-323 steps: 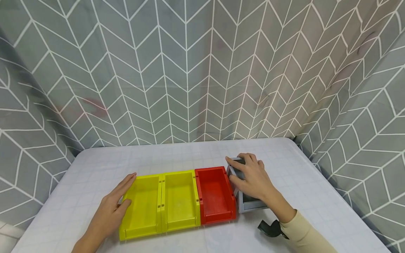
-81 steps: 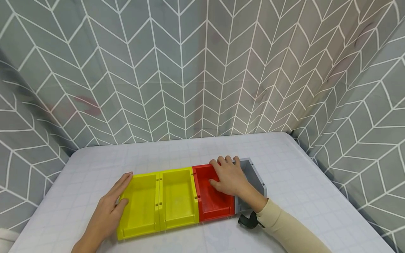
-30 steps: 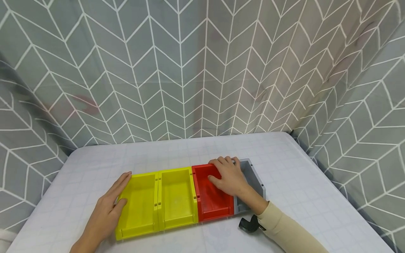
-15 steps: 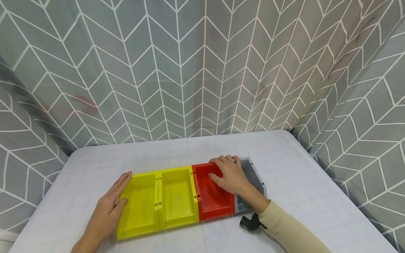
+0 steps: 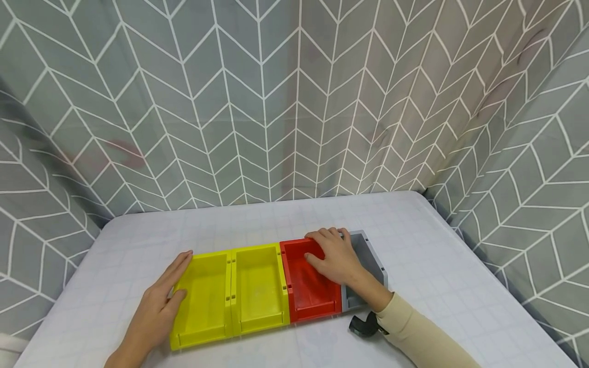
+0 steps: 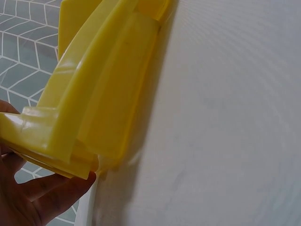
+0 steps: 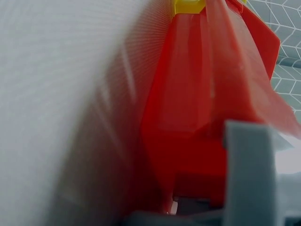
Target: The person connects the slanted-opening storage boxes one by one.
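Four bins stand side by side in a row: a left yellow bin, a second yellow bin, a red bin and a grey bin. My left hand holds the left yellow bin's outer wall, long fingers along the outside and thumb over the rim. The left wrist view shows that wall between thumb and fingers. At the far edge of the red bin, beside the grey one, my right hand grips with curled fingers, thumb reaching inside. The right wrist view shows no fingers.
A white cloth covers the table. Grey curtains with white chevron lines hang behind and at both sides. A black curved piece sits below the right sleeve.
Earlier, my right hand held the slightly angled grey bin. That bin now lies against the red one, and the hand has shifted left onto the red bin. The last second shows almost no motion.
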`<state>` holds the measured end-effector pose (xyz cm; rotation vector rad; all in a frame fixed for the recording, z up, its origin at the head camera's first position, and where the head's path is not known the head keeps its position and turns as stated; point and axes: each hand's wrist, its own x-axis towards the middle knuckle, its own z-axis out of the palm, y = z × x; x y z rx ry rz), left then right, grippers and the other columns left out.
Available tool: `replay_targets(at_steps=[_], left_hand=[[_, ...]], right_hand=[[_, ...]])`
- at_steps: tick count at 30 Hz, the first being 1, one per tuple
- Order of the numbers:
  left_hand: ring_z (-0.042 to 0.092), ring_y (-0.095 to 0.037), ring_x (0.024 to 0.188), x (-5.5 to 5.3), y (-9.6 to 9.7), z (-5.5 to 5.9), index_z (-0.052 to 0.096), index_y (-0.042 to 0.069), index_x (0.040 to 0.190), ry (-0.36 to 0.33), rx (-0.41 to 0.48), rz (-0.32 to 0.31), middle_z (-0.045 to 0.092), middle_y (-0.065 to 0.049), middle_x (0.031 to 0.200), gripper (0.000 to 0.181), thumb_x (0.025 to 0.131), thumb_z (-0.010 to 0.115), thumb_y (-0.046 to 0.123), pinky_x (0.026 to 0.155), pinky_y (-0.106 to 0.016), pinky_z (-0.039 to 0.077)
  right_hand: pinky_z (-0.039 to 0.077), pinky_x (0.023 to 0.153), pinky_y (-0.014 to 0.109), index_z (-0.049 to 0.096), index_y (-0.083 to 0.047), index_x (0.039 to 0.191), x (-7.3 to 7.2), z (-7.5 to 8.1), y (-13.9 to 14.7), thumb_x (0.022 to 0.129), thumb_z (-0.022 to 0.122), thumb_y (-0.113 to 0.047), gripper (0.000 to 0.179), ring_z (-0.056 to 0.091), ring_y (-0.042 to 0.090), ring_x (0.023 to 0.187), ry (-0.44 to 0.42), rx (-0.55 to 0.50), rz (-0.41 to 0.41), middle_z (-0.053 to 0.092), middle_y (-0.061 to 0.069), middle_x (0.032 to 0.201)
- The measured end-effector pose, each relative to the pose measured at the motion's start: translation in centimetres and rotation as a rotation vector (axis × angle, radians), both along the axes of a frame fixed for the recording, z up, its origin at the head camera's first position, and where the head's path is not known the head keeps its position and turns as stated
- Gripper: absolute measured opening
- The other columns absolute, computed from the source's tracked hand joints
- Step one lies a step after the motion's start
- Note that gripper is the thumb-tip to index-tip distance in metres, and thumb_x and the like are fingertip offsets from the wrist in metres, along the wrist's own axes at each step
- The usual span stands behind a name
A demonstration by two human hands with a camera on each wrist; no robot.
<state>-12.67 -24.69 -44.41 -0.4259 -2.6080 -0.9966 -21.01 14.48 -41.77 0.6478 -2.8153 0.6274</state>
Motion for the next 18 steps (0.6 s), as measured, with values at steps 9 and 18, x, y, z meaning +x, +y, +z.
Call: replay_targets(at_steps=[9,18], left_hand=[[0.035,-0.036,0.149,-0.3,0.2,0.0,0.036,0.014,0.163,-0.033,-0.016,0.010,0.031,-0.004,0.168,0.071,0.098,0.056,-0.005,0.109,-0.003,0.013],[0.019,-0.043,0.153,-0.5,0.2,3.0,0.021,0.012,0.167,-0.149,-0.255,0.038,0.016,-0.009,0.172,0.081,0.100,0.065,0.019,0.117,-0.068,0.022]], right_hand=[[0.034,0.107,0.059,0.067,-0.011,0.131,-0.1,-0.1,0.2,0.091,0.075,-0.030,0.045,0.055,0.028,0.115,0.006,-0.021,-0.013,0.067,0.007,0.124],[0.037,0.112,0.065,0.061,-0.006,0.145,-0.7,1.3,2.6,0.102,0.061,-0.030,0.049,0.048,0.039,0.137,0.179,-0.189,0.051,0.056,0.018,0.148]])
